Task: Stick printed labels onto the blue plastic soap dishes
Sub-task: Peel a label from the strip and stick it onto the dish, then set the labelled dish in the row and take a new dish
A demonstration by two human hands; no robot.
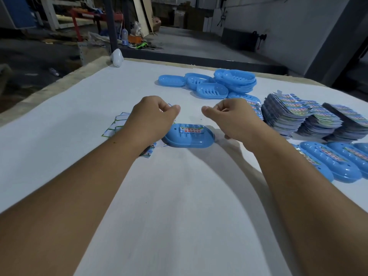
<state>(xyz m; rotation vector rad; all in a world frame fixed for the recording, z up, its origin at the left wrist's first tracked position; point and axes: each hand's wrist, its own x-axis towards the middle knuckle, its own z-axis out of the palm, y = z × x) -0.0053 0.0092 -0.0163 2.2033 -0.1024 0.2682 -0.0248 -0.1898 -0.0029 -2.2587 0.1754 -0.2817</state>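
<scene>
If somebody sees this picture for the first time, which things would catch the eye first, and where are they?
First, the two bare hands, left hand and right hand, fingers curled, above a blue soap dish at the table's centre that already bears a printed label. Next, the tall stacks of printed labels at the right, and the heap of unlabelled dishes behind.

Bright even light on white table (pixel 79 108); soft arm shadows; background dim; wide-angle bending at edges; slight softness.
</scene>
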